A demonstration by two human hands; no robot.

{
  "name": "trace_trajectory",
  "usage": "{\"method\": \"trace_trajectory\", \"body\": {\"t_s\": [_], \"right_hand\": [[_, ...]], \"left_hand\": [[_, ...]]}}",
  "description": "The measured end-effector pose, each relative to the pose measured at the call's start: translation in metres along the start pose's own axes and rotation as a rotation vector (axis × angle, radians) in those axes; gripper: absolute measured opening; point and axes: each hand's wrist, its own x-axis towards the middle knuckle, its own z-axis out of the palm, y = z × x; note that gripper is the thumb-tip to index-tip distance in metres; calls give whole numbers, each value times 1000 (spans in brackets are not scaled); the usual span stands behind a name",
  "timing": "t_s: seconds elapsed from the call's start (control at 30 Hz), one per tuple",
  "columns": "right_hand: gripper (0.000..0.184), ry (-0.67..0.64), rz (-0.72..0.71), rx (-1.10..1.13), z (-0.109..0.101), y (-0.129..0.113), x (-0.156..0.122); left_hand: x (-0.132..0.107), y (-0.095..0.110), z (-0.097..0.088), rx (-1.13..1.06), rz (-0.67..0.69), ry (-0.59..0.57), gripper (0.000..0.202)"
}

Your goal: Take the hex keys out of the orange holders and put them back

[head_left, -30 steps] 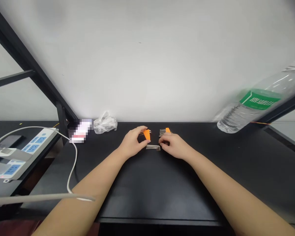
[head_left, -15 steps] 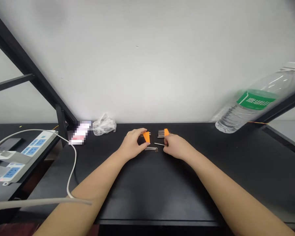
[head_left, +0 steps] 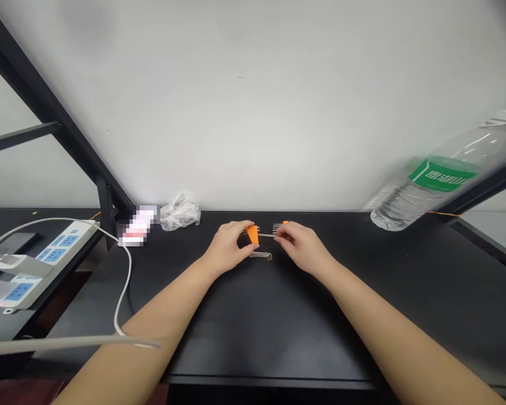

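- Two hands: left hand [head_left: 225, 247] grasps an orange hex-key holder [head_left: 252, 235]; right hand [head_left: 301, 247] pinches a thin steel hex key [head_left: 266, 235] beside it.
- Loose hex keys [head_left: 260, 256] lie at 6 o'clock from the holder on the black surface [head_left: 278, 337].
- Handling: likely light, stiff, slippery; grip the long arm.

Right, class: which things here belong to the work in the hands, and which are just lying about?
In use: left hand, right hand, orange key holder, single hex key, stacked hex keys.
Lying about: water bottle, plastic bag, power strip.
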Motion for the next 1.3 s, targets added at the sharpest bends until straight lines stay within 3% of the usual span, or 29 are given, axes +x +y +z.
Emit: {"method": "trace_trajectory", "body": {"t_s": [0.4,0.73,0.9,1.1,1.3], "right_hand": [[18,-34,-142,-105,-4,3,-1],[20,-73,-207,6,-2,-4,-1],[12,-80,-152,97,7,-18,-2],[3,-84,-54,39,6,-9,-1],[14,-159,-80,-59,11,-13,1]], "left_hand": [[-3,5,-4,-71,20,-41,56],[-2,16,-1,-37,117,-117,50],[-1,15,2,-24,122,-128,49],[-1,11,4,-37,93,-88,51],[-2,13,1,-27,85,-86,48]]}}
